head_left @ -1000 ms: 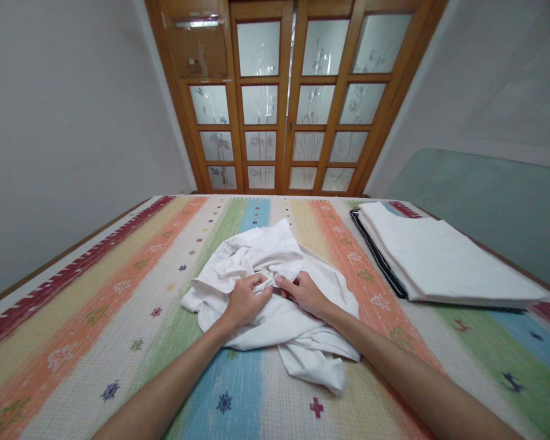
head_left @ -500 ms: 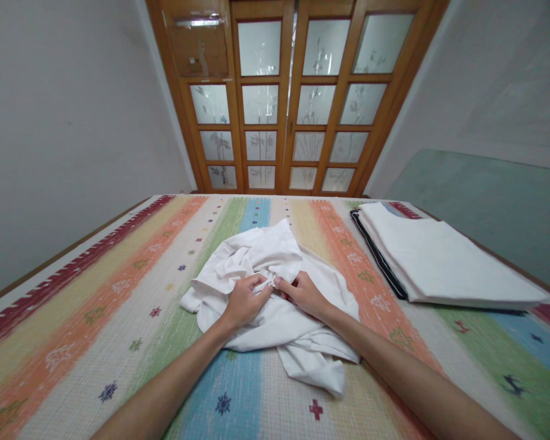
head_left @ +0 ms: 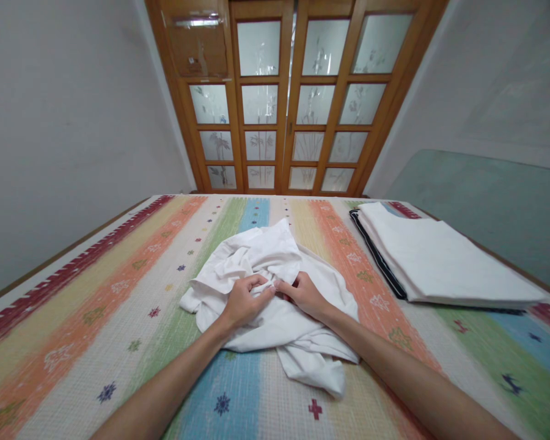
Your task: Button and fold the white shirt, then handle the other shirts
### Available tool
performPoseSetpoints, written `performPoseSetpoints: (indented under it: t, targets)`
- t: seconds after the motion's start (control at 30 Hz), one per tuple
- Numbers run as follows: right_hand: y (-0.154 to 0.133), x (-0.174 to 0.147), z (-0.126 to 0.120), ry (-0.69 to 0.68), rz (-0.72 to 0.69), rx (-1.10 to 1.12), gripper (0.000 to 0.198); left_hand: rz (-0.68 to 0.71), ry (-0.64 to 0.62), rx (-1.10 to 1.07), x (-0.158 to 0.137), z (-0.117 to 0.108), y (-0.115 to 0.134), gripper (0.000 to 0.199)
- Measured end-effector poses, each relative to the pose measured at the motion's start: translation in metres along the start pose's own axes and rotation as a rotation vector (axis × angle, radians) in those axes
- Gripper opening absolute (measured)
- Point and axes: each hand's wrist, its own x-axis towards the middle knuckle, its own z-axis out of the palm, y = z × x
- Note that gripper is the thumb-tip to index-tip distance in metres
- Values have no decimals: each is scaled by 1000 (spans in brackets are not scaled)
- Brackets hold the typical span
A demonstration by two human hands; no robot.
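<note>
A crumpled white cloth garment (head_left: 275, 244) lies in a loose heap on the striped cover (head_left: 165, 342). Both hands meet at its middle. My left hand (head_left: 246, 300) pinches a small part of the fabric between thumb and bent fingers. Right beside it, my right hand (head_left: 305, 294) grips the cloth too, its thumb close to the left thumb. The fingertips partly hide the bit of fabric they hold. One twisted end of the garment (head_left: 318, 373) trails toward me, below the right wrist.
A folded white cloth stack (head_left: 444, 256) with a dark striped edge lies at the right. Wooden doors with frosted panes (head_left: 282, 98) stand beyond the far edge. A grey wall (head_left: 64, 122) rises at left, and a greenish panel (head_left: 476, 195) leans at right.
My left thumb has shifted slightly toward the right thumb. Both hands keep hold of the garment, and the heap is almost unchanged.
</note>
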Motion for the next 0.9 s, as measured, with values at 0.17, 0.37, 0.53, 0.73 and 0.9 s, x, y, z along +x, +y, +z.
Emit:
performPoseSetpoints:
  t: [0.17, 0.37, 0.53, 0.73, 0.9]
  targets:
    - [-1, 0, -1, -14, -2, 8, 44, -16, 17, 3, 1, 1, 1, 16]
    - [2, 0, -1, -20, 6, -14, 42, -49, 30, -24, 0, 2, 2, 13]
    - [6, 1, 0, 0, 19, -29, 38, -58, 53, -9, 0, 2, 3, 13]
    - [3, 3, -1, -25, 32, -48, 40, -72, 75, -10, 0, 3, 1, 10]
    - [3, 6, 0, -26, 59, -65, 38, -110, 80, -24, 1, 3, -1, 10]
